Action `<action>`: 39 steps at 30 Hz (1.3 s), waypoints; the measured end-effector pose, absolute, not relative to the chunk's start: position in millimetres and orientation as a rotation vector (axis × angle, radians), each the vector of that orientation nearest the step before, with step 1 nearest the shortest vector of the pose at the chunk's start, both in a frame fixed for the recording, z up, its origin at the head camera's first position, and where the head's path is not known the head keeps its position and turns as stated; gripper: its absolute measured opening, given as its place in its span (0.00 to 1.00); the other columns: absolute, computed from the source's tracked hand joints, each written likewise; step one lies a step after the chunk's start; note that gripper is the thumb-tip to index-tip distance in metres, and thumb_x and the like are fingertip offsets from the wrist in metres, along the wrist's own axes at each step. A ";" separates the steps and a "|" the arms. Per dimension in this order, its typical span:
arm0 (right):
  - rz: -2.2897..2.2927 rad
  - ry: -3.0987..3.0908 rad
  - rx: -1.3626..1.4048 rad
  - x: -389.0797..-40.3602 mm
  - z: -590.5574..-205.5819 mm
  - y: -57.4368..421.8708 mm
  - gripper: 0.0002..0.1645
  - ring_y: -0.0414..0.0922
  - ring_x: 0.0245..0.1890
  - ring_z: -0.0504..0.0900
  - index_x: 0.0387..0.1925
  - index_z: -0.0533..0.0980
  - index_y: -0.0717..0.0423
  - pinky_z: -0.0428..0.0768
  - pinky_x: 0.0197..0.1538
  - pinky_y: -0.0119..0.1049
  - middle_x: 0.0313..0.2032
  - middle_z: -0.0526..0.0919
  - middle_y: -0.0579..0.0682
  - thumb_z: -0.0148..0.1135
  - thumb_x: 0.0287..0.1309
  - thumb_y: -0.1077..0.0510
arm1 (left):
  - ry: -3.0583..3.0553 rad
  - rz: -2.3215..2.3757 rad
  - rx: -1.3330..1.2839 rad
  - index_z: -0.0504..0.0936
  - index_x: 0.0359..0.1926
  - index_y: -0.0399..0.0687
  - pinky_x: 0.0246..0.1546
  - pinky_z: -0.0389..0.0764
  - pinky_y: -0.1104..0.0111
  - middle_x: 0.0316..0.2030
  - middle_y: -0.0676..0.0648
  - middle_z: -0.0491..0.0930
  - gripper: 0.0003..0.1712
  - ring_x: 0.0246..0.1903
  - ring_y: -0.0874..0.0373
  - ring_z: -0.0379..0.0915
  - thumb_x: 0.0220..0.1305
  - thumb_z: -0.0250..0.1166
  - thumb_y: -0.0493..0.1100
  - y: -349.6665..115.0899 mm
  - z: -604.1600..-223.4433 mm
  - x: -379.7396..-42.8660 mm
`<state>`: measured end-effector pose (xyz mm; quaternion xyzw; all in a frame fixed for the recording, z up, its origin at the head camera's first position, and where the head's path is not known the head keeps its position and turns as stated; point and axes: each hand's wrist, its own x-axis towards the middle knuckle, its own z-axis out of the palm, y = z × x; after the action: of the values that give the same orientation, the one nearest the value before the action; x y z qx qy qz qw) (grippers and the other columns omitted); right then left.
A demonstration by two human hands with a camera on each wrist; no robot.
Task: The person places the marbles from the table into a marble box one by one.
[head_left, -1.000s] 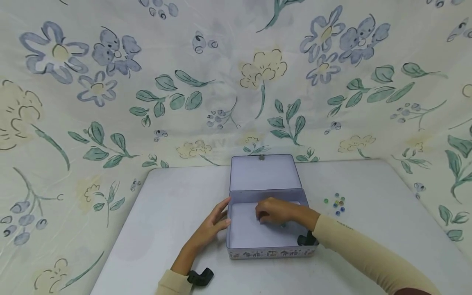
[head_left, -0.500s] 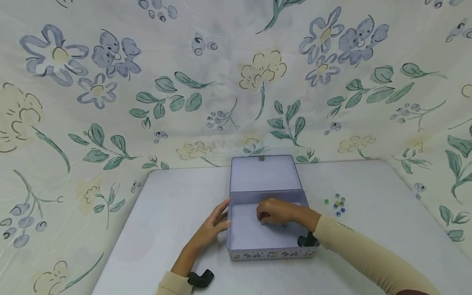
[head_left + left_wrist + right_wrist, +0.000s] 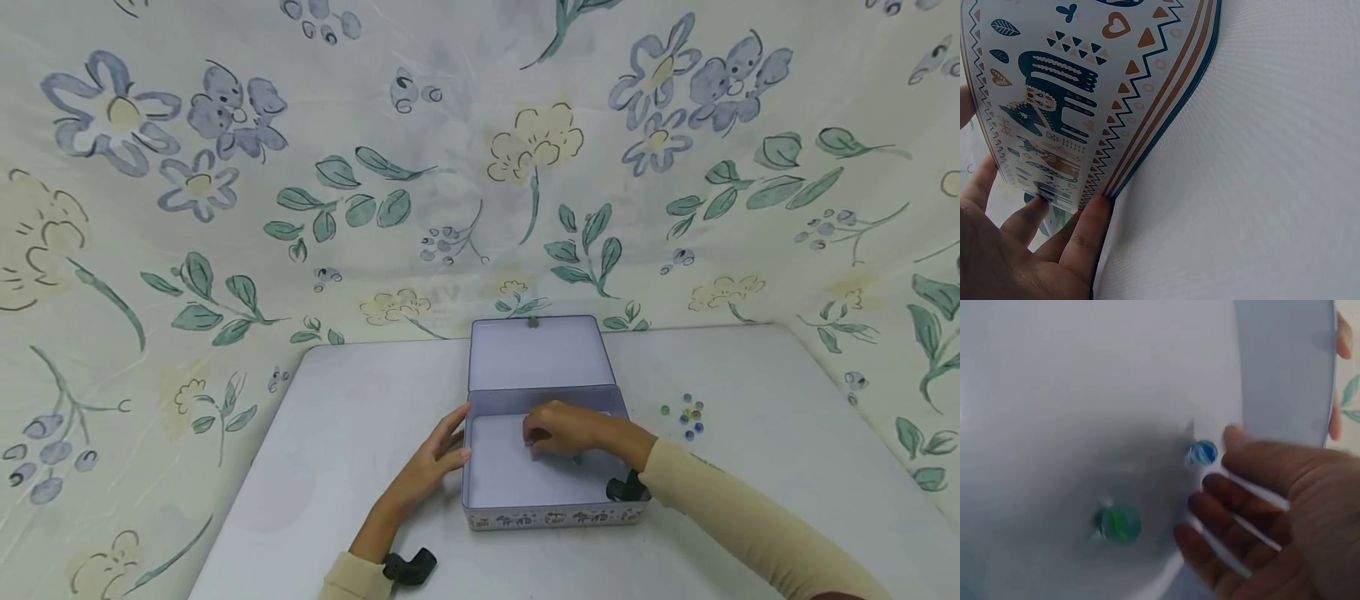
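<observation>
One blue marble (image 3: 1204,452), right fingers (image 3: 1213,514) beside

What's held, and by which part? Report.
Nothing is held: left hand touches the box from outside; right hand is apart from the blue marble.

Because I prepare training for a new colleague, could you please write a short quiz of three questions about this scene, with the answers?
1. In the head view, where does the cluster of marbles on the table lie, relative to the box? A: left; B: right; C: behind.
2. True or false: the box's lid is shut.
3. Fill in: the right hand is beside a blue marble and a ___ marble.

Key:
1. B
2. False; the lid is open.
3. green marble
</observation>
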<state>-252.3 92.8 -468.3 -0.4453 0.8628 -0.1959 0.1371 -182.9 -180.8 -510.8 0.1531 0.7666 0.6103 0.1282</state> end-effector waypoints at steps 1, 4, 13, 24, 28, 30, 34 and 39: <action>-0.571 2.492 -1.295 -251.6 -467.1 92.5 0.07 0.30 0.37 0.78 0.40 0.84 0.51 0.81 0.45 0.23 0.37 0.84 0.40 0.70 0.59 0.57 | 2.230 1.775 0.441 0.50 0.79 0.63 0.67 0.67 0.39 0.80 0.44 0.42 0.40 0.76 0.32 0.44 0.73 0.56 0.41 -180.5 -510.8 -182.7; -0.596 2.463 -1.317 -249.4 -462.5 91.1 0.09 0.30 0.38 0.79 0.42 0.84 0.51 0.81 0.46 0.23 0.38 0.85 0.40 0.69 0.61 0.55 | 2.229 1.779 0.430 0.50 0.79 0.64 0.67 0.67 0.39 0.80 0.44 0.42 0.40 0.76 0.32 0.45 0.73 0.56 0.41 -179.7 -510.1 -182.3; -0.783 2.407 -1.349 -250.7 -434.3 101.2 0.12 0.35 0.41 0.82 0.45 0.83 0.59 0.83 0.45 0.25 0.40 0.86 0.46 0.66 0.64 0.57 | 2.238 1.774 0.427 0.50 0.79 0.64 0.67 0.68 0.39 0.80 0.43 0.41 0.40 0.76 0.32 0.44 0.73 0.56 0.41 -179.5 -511.0 -183.2; -0.872 2.497 -1.256 -254.9 -403.5 140.9 0.13 0.38 0.43 0.83 0.47 0.83 0.55 0.84 0.47 0.29 0.42 0.86 0.44 0.65 0.65 0.54 | 2.257 1.770 0.439 0.50 0.79 0.61 0.66 0.67 0.37 0.80 0.42 0.42 0.40 0.76 0.30 0.44 0.73 0.56 0.41 -178.5 -511.3 -183.2; -0.862 2.529 -1.200 -252.8 -399.7 154.2 0.14 0.39 0.43 0.84 0.47 0.82 0.58 0.84 0.47 0.29 0.42 0.86 0.45 0.65 0.65 0.55 | 2.251 1.770 0.432 0.50 0.79 0.62 0.67 0.67 0.37 0.80 0.42 0.42 0.40 0.76 0.30 0.44 0.73 0.56 0.42 -178.6 -510.7 -183.6; -0.867 2.541 -1.190 -250.9 -398.2 160.1 0.14 0.39 0.43 0.84 0.48 0.82 0.59 0.84 0.47 0.29 0.43 0.86 0.46 0.66 0.64 0.55 | 2.244 1.768 0.436 0.50 0.79 0.62 0.67 0.66 0.37 0.80 0.43 0.42 0.40 0.76 0.31 0.43 0.73 0.56 0.42 -179.3 -511.5 -184.2; -0.896 2.557 -1.203 -248.2 -396.0 171.6 0.16 0.41 0.44 0.84 0.49 0.82 0.59 0.84 0.48 0.30 0.44 0.87 0.51 0.66 0.64 0.55 | 2.235 1.772 0.438 0.50 0.79 0.63 0.68 0.65 0.37 0.80 0.45 0.42 0.40 0.76 0.31 0.43 0.73 0.56 0.42 -180.5 -513.0 -184.7; -0.947 2.585 -1.176 -247.0 -397.1 186.9 0.16 0.42 0.45 0.84 0.49 0.81 0.59 0.85 0.48 0.32 0.45 0.86 0.52 0.66 0.64 0.54 | 2.229 1.780 0.438 0.50 0.79 0.64 0.67 0.65 0.37 0.80 0.46 0.42 0.40 0.76 0.31 0.43 0.73 0.56 0.42 -180.9 -513.7 -184.6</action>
<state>-247.0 186.9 -397.1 -0.3917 0.8611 -0.3156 0.0741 -184.6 -180.9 -513.7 0.1507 0.7661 0.6117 0.1275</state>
